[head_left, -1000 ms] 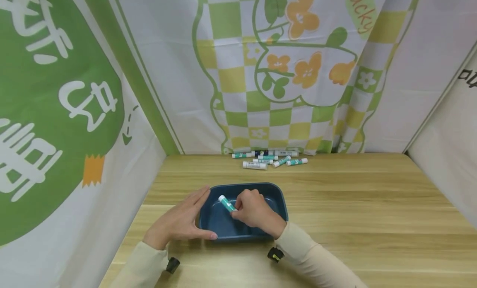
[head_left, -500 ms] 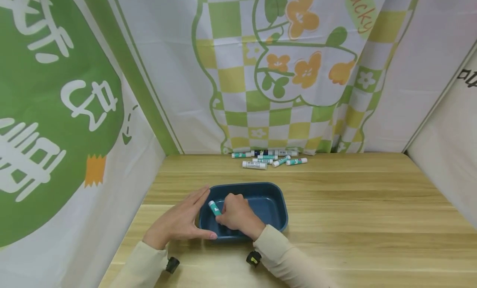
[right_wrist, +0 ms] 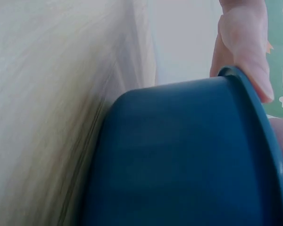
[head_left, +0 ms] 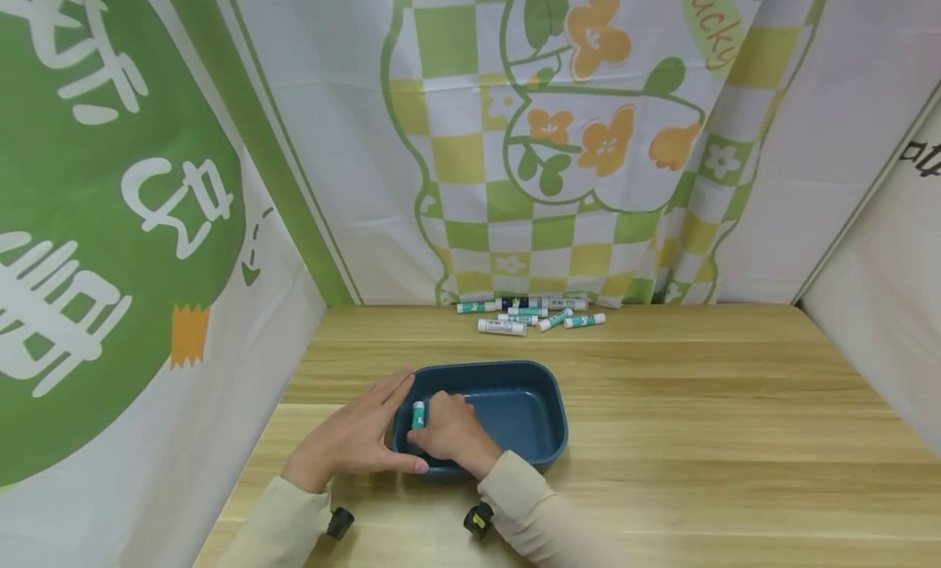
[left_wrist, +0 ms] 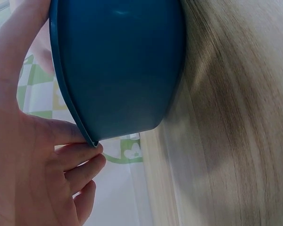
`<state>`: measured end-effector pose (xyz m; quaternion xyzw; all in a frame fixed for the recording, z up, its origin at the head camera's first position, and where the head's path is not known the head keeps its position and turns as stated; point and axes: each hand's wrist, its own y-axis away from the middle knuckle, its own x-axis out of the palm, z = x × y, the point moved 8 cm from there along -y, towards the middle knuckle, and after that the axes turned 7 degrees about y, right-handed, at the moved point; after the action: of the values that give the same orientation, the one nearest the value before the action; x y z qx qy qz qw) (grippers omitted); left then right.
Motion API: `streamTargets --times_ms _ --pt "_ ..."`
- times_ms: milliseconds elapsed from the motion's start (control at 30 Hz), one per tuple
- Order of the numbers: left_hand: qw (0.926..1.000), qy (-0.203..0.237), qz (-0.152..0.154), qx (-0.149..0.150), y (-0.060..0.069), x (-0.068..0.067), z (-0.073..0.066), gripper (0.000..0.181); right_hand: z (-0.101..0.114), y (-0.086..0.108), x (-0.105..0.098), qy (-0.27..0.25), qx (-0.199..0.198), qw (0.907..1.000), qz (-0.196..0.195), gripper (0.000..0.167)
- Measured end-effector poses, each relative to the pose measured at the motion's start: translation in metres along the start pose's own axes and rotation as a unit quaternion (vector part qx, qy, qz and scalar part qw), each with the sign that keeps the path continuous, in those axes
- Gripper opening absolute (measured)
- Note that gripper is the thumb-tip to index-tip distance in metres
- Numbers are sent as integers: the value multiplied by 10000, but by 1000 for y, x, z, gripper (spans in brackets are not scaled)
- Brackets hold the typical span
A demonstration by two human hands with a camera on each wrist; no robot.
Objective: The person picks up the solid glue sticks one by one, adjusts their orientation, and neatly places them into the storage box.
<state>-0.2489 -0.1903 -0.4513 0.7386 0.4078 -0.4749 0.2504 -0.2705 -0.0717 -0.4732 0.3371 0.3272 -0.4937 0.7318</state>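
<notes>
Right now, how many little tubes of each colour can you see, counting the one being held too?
Teal-and-white tubes: 6, including the held tube in the right hand
Greyish-white tubes: 2
Navy tube: 1
Total in view: 9

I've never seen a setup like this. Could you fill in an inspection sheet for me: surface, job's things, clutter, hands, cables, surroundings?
Surface: wood-grain tabletop.
Job's things: dark blue tray on the tabletop; teal-and-white tube held in its left part, lower end hidden.
Clutter: several loose small tubes, some teal and white, jumbled along the back edge.
Hands: left hand spread at the tray's left end, touching its rim; right hand holding the teal-and-white tube.
Cables: nothing seen.
Surroundings: checked, flower-printed curtain behind; green-and-white printed sheet at left.
</notes>
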Motion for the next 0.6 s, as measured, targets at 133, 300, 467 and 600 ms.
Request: streamTargets --times_ms 133,300,467,600 --pt "10000 -5 11 -5 -1 0 1 127 2 -2 3 -14 7 10000 -11 39" --pt "10000 -14 6 -2 -1 0 1 127 3 -2 2 -60 -43 10000 3 35" --pt "10000 -1 43 -54 0 0 0 127 -1 2 -2 -142 -182 9997 125 27" --pt "9999 48 80 -125 0 0 1 128 -3 9 -11 -62 -307 9992 246 32"
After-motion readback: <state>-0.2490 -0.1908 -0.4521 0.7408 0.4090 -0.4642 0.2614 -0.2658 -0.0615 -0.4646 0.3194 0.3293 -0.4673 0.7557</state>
